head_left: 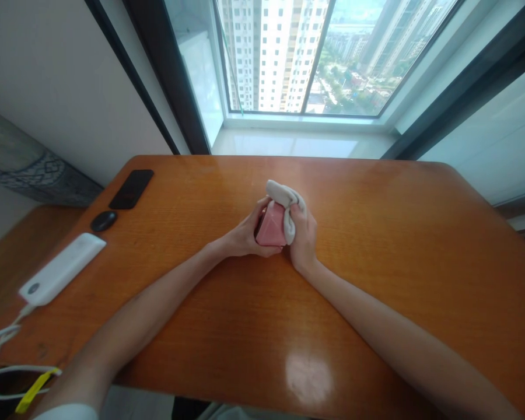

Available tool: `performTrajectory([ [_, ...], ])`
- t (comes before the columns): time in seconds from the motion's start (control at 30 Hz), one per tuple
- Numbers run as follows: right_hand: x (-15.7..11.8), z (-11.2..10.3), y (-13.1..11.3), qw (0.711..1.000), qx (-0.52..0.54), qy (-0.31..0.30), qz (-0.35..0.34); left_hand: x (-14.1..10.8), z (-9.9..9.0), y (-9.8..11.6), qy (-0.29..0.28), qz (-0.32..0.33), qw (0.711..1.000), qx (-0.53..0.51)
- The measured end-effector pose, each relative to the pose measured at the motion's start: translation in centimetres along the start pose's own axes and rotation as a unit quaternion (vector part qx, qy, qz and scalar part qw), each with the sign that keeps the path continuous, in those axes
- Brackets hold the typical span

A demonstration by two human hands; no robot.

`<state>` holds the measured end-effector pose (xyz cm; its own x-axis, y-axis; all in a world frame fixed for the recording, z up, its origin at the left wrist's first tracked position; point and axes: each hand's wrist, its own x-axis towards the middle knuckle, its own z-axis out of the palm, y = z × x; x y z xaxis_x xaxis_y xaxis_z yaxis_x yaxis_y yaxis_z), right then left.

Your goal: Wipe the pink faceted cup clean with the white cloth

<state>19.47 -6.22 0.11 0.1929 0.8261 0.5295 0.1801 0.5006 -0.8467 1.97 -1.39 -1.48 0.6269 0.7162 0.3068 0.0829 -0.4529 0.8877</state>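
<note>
Near the middle of the table, my left hand [248,233] is wrapped round a pink box-like object [272,226] with angled faces. What kind of object it is, I cannot make out. My right hand [304,239] grips a crumpled white cloth [284,193] and presses it against the pink object's right side. Part of the cloth folds over the object's top edge. The fingers of both hands are partly hidden behind the object and the cloth.
The wooden table [398,233] reaches to a window sill. Along its left side lie a black phone [132,189], a small black oval item [104,221] and a white power strip-like block [63,268]. White cables [2,338] with a yellow tag [35,391] trail at the lower left.
</note>
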Motion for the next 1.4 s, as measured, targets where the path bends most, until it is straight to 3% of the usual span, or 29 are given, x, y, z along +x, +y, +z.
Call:
performTrajectory([
  [0.07, 0.1, -0.6, -0.5, 0.992, -0.054, -0.046, -0.105, -0.1, -0.1, -0.4, -0.01, -0.001, 1.0, 0.014],
  [0.13, 0.3, -1.2, -0.9, 0.966, -0.101, -0.104, -0.214, -0.2, -0.1, -0.7, -0.033, 0.006, 0.999, 0.028],
  [0.2, 0.6, -1.5, -0.9, 0.956, -0.108, -0.125, -0.242, -0.2, -0.1, -0.8, -0.04, 0.007, 0.999, 0.031],
  [0.27, 0.7, -1.1, -0.5, 0.978, -0.073, -0.092, -0.175, -0.1, 0.0, -0.5, -0.015, 0.004, 1.0, 0.019],
  [0.33, 0.6, -0.5, 0.2, 0.997, -0.015, -0.038, -0.064, 0.0, 0.1, -0.1, 0.009, 0.007, 1.0, 0.002],
  [0.43, 0.5, 0.2, 0.9, 0.999, 0.04, 0.0, 0.024, 0.3, 0.2, 0.2, 0.01, 0.021, 1.0, -0.017],
  [0.53, 0.6, -0.3, 0.4, 0.997, -0.012, -0.031, -0.063, 0.4, 0.1, -0.2, 0.012, 0.022, 1.0, -0.015],
  [0.6, 0.9, -1.0, -0.2, 0.979, -0.07, -0.089, -0.172, 0.3, 0.0, -0.7, -0.004, 0.029, 1.0, -0.001],
  [0.67, 1.1, -1.4, -0.6, 0.958, -0.098, -0.128, -0.237, 0.2, 0.0, -0.9, -0.016, 0.027, 1.0, 0.006],
  [0.73, 1.3, -1.4, -0.5, 0.966, -0.088, -0.113, -0.216, 0.1, 0.1, -0.8, -0.003, 0.011, 1.0, 0.001],
  [0.87, 1.2, -0.4, 0.7, 0.999, 0.01, -0.029, -0.036, 0.3, 0.2, 0.2, 0.024, 0.006, 1.0, -0.012],
  [0.93, 1.0, -0.1, 1.0, 0.999, 0.036, -0.013, 0.005, 0.5, 0.2, 0.5, 0.022, 0.01, 1.0, -0.015],
  [1.03, 0.8, -0.4, 0.4, 0.996, -0.017, -0.034, -0.084, 0.4, 0.1, 0.3, 0.01, 0.008, 1.0, -0.002],
  [1.13, 0.7, -1.1, -0.5, 0.957, -0.104, -0.102, -0.252, 0.3, 0.0, -0.4, -0.021, 0.004, 1.0, 0.014],
  [1.2, 0.8, -1.3, -0.6, 0.943, -0.115, -0.12, -0.29, 0.2, 0.0, -0.6, -0.027, -0.002, 0.999, 0.017],
  [1.27, 0.9, -1.2, -0.3, 0.963, -0.089, -0.096, -0.235, 0.2, 0.0, -0.4, -0.009, -0.011, 1.0, 0.013],
  [1.33, 1.0, -0.9, 0.4, 0.99, -0.043, -0.051, -0.125, 0.3, 0.1, 0.0, 0.01, -0.01, 1.0, -0.001],
  [1.4, 1.0, -0.6, 0.8, 0.999, -0.004, -0.022, -0.044, 0.4, 0.2, 0.3, 0.014, -0.001, 1.0, -0.017],
])
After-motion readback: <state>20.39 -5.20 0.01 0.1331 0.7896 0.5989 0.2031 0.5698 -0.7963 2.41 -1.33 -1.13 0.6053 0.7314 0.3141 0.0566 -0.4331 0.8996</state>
